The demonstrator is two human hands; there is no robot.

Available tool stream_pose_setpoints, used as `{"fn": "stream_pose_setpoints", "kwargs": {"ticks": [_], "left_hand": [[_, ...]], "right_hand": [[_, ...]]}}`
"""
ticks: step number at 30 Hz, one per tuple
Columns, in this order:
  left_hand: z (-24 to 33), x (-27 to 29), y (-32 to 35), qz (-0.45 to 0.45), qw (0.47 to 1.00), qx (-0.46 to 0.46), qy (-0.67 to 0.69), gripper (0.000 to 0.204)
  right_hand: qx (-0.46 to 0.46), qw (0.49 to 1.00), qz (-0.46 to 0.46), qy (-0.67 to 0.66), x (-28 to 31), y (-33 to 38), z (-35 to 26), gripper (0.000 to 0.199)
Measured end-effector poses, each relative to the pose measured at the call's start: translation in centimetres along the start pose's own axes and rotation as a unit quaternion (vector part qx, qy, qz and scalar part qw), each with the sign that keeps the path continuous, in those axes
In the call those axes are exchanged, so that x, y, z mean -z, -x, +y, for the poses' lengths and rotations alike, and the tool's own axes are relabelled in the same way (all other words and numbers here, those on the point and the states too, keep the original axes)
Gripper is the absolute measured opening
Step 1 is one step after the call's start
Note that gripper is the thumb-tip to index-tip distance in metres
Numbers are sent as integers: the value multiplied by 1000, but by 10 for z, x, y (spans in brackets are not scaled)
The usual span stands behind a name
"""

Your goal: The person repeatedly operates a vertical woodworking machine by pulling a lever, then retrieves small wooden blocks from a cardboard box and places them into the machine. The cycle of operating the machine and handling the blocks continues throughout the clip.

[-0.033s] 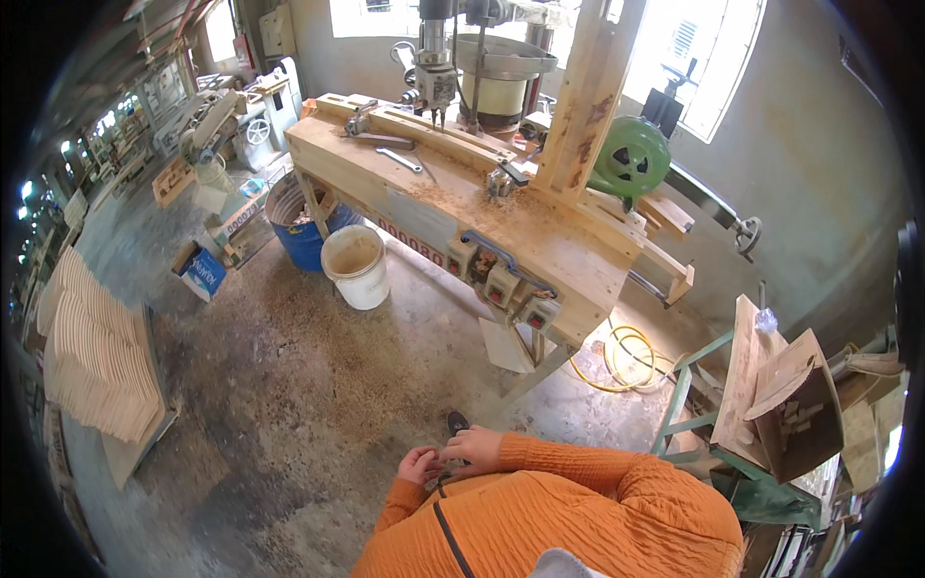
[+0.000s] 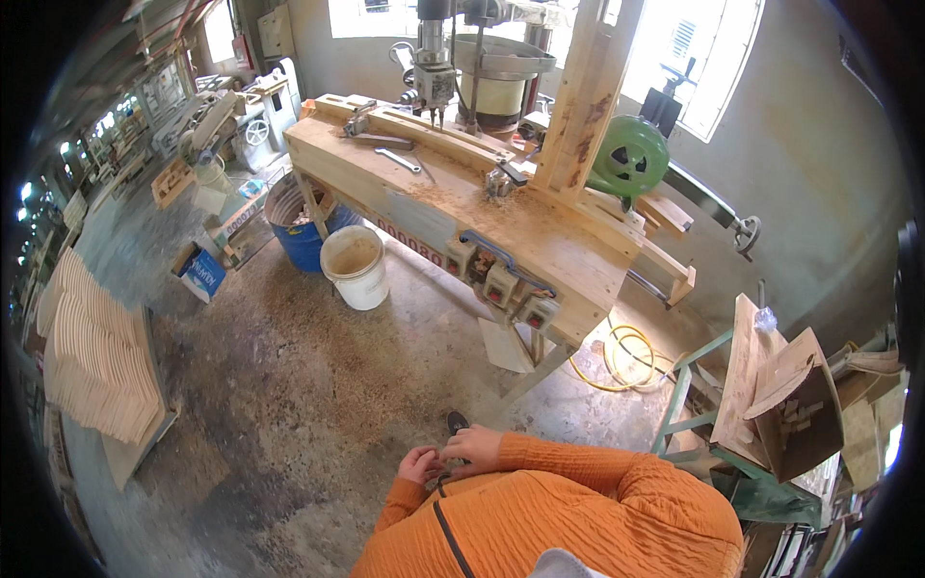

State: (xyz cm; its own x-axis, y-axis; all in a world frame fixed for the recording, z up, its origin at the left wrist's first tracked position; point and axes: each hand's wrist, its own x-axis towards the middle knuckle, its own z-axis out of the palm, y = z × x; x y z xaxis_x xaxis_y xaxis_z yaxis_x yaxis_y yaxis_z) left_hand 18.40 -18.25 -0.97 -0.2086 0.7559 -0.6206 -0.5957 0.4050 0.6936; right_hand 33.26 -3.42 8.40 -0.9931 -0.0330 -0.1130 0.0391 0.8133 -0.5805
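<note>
Close in front of my body, low in the picture, my left hand (image 2: pixel 418 465) and my right hand (image 2: pixel 472 447) meet with their fingertips almost touching. Both have curled fingers. A thin dark strap (image 2: pixel 449 535) runs down my orange top and reaches up to where the hands come together. Whatever lies between the fingers is too small and hidden to make out. Beyond the hands stands a wooden workbench (image 2: pixel 578 260) with a drilling machine (image 2: pixel 436 82) behind it. A wrench (image 2: pixel 397 160) lies among wood shavings on the bench top.
A white bucket (image 2: pixel 358 287) and a blue drum (image 2: pixel 301 252) stand left of the bench. Stacked curved wood strips (image 2: pixel 101 356) lie far left. At the right are a coiled yellow hose (image 2: pixel 631 358) and an open cardboard box (image 2: pixel 809 424). Sawdust covers part of the floor.
</note>
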Motion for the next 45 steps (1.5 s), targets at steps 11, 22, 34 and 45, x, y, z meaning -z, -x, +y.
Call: {"fn": "stream_pose_setpoints", "kwargs": {"ticks": [11,22,34,45], "left_hand": [[-9,-30,-17,-65,995,47,-52,25],[-28,-129,-35,-147,973,86,-157,22],[-143,-354,-46,-215,947,98,-215,26],[-229,-485,-8,-326,876,33,-353,32]], "right_hand": [[-116,993,7,4,-7,42,-1,38],[-365,922,92,-89,19,212,8,35],[-456,683,517,-242,48,660,-23,26],[-634,504,549,206,-13,860,140,40]]}}
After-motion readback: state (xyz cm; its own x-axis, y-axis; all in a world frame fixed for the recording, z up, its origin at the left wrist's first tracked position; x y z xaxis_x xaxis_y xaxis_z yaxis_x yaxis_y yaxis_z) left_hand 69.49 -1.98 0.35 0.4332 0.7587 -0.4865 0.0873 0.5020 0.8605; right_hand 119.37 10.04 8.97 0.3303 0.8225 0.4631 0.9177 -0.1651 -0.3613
